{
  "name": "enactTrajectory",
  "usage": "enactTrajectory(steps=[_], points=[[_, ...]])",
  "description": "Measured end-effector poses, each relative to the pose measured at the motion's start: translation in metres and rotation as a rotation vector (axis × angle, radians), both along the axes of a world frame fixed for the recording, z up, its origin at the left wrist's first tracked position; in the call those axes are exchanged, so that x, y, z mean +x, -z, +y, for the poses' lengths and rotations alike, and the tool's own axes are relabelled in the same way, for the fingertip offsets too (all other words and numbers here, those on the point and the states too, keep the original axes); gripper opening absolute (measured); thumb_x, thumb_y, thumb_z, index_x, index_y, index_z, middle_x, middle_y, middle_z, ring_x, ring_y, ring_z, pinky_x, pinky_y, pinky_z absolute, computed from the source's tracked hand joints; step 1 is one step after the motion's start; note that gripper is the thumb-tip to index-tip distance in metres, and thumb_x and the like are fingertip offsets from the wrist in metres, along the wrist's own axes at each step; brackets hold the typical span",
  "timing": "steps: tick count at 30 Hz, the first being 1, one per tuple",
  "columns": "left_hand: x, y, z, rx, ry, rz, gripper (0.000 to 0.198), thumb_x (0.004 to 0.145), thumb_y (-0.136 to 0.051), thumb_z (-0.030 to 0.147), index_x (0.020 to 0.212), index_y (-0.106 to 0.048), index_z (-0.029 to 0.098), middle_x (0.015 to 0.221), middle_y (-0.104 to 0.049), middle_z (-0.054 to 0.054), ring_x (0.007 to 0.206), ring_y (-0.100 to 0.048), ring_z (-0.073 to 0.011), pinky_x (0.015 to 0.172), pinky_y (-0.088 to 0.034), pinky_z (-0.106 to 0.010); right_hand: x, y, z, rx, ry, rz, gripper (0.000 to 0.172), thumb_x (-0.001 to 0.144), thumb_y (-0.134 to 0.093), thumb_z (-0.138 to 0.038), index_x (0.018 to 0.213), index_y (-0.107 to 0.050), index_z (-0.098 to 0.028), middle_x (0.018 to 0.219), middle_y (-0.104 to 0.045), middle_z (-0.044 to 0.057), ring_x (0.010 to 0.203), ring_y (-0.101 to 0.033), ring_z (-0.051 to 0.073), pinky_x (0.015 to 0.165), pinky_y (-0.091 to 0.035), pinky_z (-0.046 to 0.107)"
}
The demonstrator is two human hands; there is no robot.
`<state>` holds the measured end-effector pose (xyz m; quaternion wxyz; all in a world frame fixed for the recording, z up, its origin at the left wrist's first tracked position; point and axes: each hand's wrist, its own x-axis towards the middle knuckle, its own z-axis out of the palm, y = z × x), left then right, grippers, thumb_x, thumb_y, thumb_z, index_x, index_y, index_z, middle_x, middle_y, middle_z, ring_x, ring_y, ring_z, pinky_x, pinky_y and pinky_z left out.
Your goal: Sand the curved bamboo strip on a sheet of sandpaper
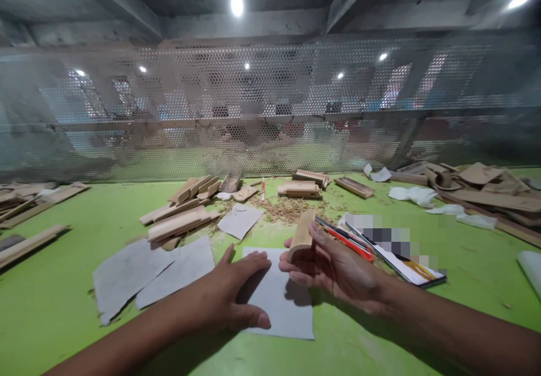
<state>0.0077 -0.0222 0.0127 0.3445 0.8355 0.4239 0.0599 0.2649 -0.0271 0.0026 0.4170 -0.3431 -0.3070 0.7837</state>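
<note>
My right hand (pixel 333 266) holds a short curved piece of bamboo (pixel 302 235) between thumb and fingers, tilted above the right part of a white sheet of paper (pixel 287 314). Over the left edge of that sheet, my left hand (pixel 239 286) is spread, fingers apart and nothing in it; whether it presses on the paper I cannot tell. Just beyond my right hand lies a red utility knife (pixel 349 242). Beside it on the right rests a flat white-faced object (pixel 416 271), partly blurred out.
Split bamboo pieces (pixel 177 224) are stacked at the left, with more bamboo (pixel 300 189) at the back. Shavings (pixel 291 211) litter the green table (pixel 477 297). Torn paper (pixel 131 271) lies left. A bamboo heap (pixel 486 187) sits far right. Perforated metal mesh (pixel 262 94) stands behind.
</note>
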Motion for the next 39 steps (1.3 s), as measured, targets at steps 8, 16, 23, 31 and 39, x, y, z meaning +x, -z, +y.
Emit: enactTrajectory(steps=[8, 16, 23, 31, 39], points=[[0.003, -0.006, -0.001, 0.007, 0.013, 0.042, 0.090, 0.083, -0.082, 0.051, 0.159, -0.042, 0.025, 0.164, -0.041, -0.009, 0.151, -0.030, -0.0452, 0.124, -0.014, -0.062, 0.009, 0.004, -0.001, 0.567, -0.048, -0.649, 0.058, 0.089, -0.073, -0.061, 0.130, -0.065, -0.021, 0.104, -0.073, 0.010, 0.084, -0.068, 0.022, 0.070, -0.056, 0.035], [0.002, -0.006, -0.003, 0.009, -0.003, 0.033, 0.085, 0.082, -0.083, 0.045, 0.156, -0.047, 0.024, 0.152, -0.056, -0.011, 0.138, -0.048, -0.0446, 0.122, -0.019, -0.062, 0.013, 0.003, 0.003, 1.089, 0.092, -1.197, 0.046, 0.088, -0.072, -0.048, 0.121, -0.067, -0.017, 0.104, -0.066, 0.011, 0.091, -0.061, 0.027, 0.076, -0.051, 0.039], [0.008, -0.016, -0.004, 0.000, 0.050, -0.026, 0.071, 0.085, -0.081, 0.042, 0.148, -0.054, 0.027, 0.142, -0.063, -0.009, 0.130, -0.055, -0.0412, 0.120, -0.024, -0.063, 0.014, 0.009, 0.002, 1.173, 0.154, -1.173, 0.051, 0.085, -0.075, -0.044, 0.127, -0.064, -0.017, 0.116, -0.068, 0.015, 0.101, -0.063, 0.030, 0.086, -0.054, 0.044], [0.003, -0.007, -0.002, 0.026, 0.016, -0.005, 0.081, 0.083, -0.082, 0.049, 0.153, -0.051, 0.022, 0.153, -0.055, -0.012, 0.139, -0.048, -0.0459, 0.122, -0.019, -0.062, 0.018, 0.005, 0.006, 0.862, 0.168, -0.902, 0.057, 0.082, -0.081, -0.047, 0.130, -0.061, -0.024, 0.128, -0.069, 0.012, 0.115, -0.067, 0.030, 0.097, -0.055, 0.045], [0.005, -0.008, -0.002, -0.005, 0.002, 0.014, 0.087, 0.083, -0.083, 0.046, 0.158, -0.045, 0.026, 0.164, -0.041, -0.008, 0.147, -0.038, -0.0449, 0.124, -0.012, -0.063, 0.018, -0.006, 0.004, 0.903, 0.259, -0.763, 0.049, 0.085, -0.077, -0.039, 0.127, -0.056, -0.025, 0.113, -0.066, 0.008, 0.098, -0.067, 0.023, 0.087, -0.057, 0.037]])
